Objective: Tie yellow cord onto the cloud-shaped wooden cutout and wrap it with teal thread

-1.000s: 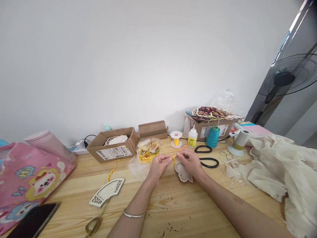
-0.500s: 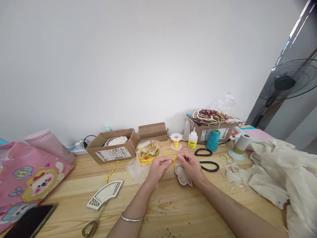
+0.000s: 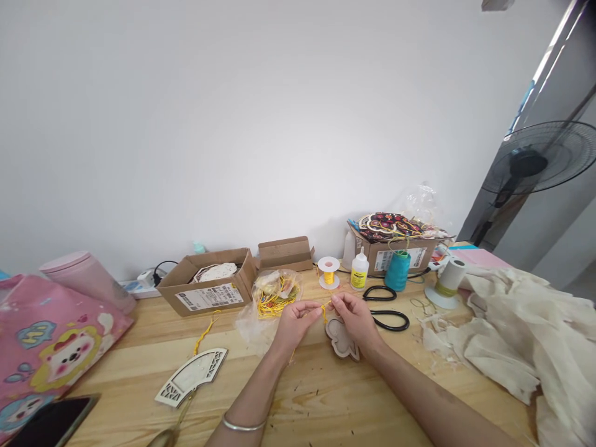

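beside the yellow cord (image 3: 324,312), scissors (image 3: 389,311), glue bottle (image 3: 357,273), plastic bag (image 3: 274,292)

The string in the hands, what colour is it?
The string is yellow, best seen in the head view.

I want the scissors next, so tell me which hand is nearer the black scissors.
Right. The right hand sits just left of the black scissors, close beside the handles; the left hand is farther left, beyond it. Both pinch the yellow cord.
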The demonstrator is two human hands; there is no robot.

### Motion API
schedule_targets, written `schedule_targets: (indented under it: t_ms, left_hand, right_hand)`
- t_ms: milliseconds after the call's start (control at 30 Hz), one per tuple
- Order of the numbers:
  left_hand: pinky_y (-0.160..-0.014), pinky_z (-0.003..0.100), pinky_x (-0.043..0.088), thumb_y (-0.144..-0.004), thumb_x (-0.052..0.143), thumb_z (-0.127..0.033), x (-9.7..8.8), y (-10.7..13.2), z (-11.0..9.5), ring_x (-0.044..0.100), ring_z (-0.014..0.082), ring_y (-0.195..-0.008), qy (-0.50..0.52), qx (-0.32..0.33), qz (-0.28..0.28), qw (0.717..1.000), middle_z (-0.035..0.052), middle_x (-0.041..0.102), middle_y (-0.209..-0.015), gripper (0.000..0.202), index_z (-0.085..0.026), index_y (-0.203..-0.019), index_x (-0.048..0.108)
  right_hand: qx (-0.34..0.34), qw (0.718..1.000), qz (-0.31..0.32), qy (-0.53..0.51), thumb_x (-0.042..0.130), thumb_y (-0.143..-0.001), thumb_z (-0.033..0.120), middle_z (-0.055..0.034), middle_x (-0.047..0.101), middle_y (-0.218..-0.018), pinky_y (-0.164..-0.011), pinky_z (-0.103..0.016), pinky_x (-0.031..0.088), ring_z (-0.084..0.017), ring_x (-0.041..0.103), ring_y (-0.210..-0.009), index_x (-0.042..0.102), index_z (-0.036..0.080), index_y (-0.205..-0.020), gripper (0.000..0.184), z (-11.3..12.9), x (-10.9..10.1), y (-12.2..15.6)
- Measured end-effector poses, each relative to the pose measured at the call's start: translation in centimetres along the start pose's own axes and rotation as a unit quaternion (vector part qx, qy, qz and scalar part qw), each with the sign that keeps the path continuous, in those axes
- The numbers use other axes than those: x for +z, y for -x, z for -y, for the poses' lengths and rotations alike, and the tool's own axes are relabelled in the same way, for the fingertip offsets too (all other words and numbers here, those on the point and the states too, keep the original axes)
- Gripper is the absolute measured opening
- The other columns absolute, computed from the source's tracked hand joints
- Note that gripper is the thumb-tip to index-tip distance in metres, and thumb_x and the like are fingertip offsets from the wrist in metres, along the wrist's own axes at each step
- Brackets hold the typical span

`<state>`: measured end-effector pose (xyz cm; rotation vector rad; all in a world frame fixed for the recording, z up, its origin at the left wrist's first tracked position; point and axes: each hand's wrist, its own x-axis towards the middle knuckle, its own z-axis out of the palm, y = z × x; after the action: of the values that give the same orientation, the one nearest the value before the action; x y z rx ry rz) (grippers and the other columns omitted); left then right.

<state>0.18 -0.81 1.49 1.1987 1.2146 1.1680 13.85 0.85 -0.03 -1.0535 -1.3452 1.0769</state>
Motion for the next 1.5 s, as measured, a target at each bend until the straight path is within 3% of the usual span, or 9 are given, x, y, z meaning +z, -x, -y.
schedule_targets:
  t_ms: [100, 300, 533, 767, 900, 1100, 1300, 1500]
  left_hand:
    - [-0.046, 0.019, 0.031, -0.052, 0.07, -0.036, 0.1, -0.1, 0.0, 0.045, 0.0082, -0.049, 0.006, 0.007, 0.0, 1.0, 0.0008, 0.061, -0.059, 0.029, -0.014, -0.071, 0.066]
    - [-0.039, 0.017, 0.018, -0.053, 0.07, -0.036, -0.1, -0.4, 0.7, 0.025, 0.0028, -0.036, -0.01, -0.013, 0.009, 1.0, -0.0079, 0.041, -0.038, 0.028, -0.013, -0.068, 0.063]
    - [-0.04, 0.017, 0.016, -0.054, 0.068, -0.037, 0.1, -0.5, 0.9, 0.026, 0.0026, -0.039, -0.021, -0.002, 0.01, 1.0, -0.0055, 0.045, -0.044, 0.029, -0.012, -0.068, 0.062]
    - [-0.039, 0.017, 0.013, -0.053, 0.069, -0.038, 0.2, -0.3, 0.7, 0.022, 0.0017, -0.036, -0.004, -0.026, 0.009, 1.0, -0.008, 0.039, -0.038, 0.032, -0.011, -0.069, 0.061]
    - [-0.04, 0.016, 0.02, -0.053, 0.07, -0.035, 0.0, -0.3, 0.8, 0.028, 0.0024, -0.037, 0.013, -0.032, -0.003, 0.999, -0.0069, 0.045, -0.041, 0.029, -0.012, -0.068, 0.061]
    - [-0.054, 0.019, 0.036, -0.055, 0.069, -0.031, -0.1, -0.3, 0.6, 0.05, 0.0084, -0.054, 0.017, -0.013, 0.006, 1.0, 0.0016, 0.063, -0.062, 0.024, -0.011, -0.068, 0.064]
    - [-0.056, 0.021, 0.04, -0.051, 0.071, -0.032, -0.2, -0.6, 0.8, 0.053, 0.0111, -0.055, 0.011, -0.019, -0.003, 1.0, 0.0023, 0.065, -0.061, 0.025, -0.013, -0.066, 0.066]
    - [-0.048, 0.019, 0.034, -0.054, 0.069, -0.036, -0.5, -1.0, 1.5, 0.048, 0.009, -0.049, -0.01, -0.022, 0.01, 1.0, 0.0019, 0.064, -0.06, 0.029, -0.012, -0.07, 0.066]
  right_hand:
    - [0.006, 1.0, 0.008, -0.004, 0.049, -0.069, 0.052, 0.0006, 0.052, -0.054, -0.043, -0.02, 0.032, -0.01, 0.043, -0.049, 0.053, 0.017, -0.058, 0.037, 0.1, 0.0, 0.0]
    - [0.001, 1.0, 0.023, -0.021, 0.049, -0.071, 0.048, 0.0013, 0.05, -0.054, -0.043, -0.02, 0.031, -0.009, 0.04, -0.048, 0.051, 0.017, -0.058, 0.034, -0.1, 0.2, 0.0]
    - [0.014, 0.997, 0.038, -0.072, 0.052, -0.071, 0.045, 0.0021, 0.048, -0.055, -0.049, -0.02, 0.033, -0.008, 0.039, -0.05, 0.05, 0.016, -0.059, 0.031, 0.4, 0.0, 0.2]
    - [0.015, 0.996, 0.021, -0.09, 0.052, -0.072, 0.044, 0.0021, 0.048, -0.056, -0.051, -0.02, 0.034, -0.008, 0.04, -0.051, 0.05, 0.015, -0.06, 0.031, 0.1, 0.0, 0.2]
    - [-0.001, 0.999, 0.017, -0.04, 0.049, -0.074, 0.045, 0.0019, 0.048, -0.056, -0.049, -0.021, 0.033, -0.009, 0.04, -0.051, 0.053, 0.015, -0.062, 0.032, -0.2, -0.2, -0.1]
    - [-0.109, 0.986, 0.041, 0.115, 0.057, -0.07, 0.038, 0.0009, 0.052, -0.062, -0.047, -0.021, 0.033, -0.009, 0.04, -0.051, 0.063, 0.019, -0.095, 0.032, -0.4, -0.3, 0.2]
    - [-0.218, 0.945, 0.049, 0.238, 0.046, -0.081, 0.029, -0.0018, 0.058, -0.062, -0.054, -0.022, 0.036, -0.012, 0.05, -0.06, 0.067, 0.022, -0.084, 0.022, -0.8, -0.3, 0.4]
    - [-0.236, 0.92, 0.006, 0.313, 0.052, -0.078, 0.025, 0.0007, 0.058, -0.055, -0.053, -0.023, 0.031, -0.011, 0.049, -0.053, 0.065, 0.021, -0.067, 0.018, -0.7, -0.4, 0.0]
